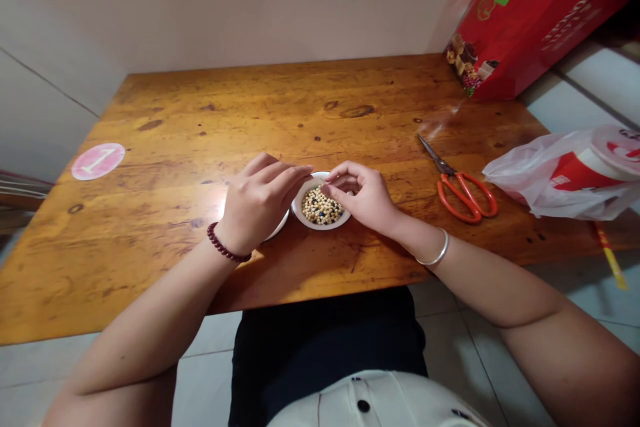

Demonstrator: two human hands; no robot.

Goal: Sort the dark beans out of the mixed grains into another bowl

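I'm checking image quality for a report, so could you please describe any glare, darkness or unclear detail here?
Head view: bright glare on the table just left of the left hand; fainter sheen beyond the tips of the scissors; darkness in the upper-right corner beside the red box; detail between the fingers too fine to make out.

Free tabletop (280,117) beyond bowl (323,225), scissors (447,168) right
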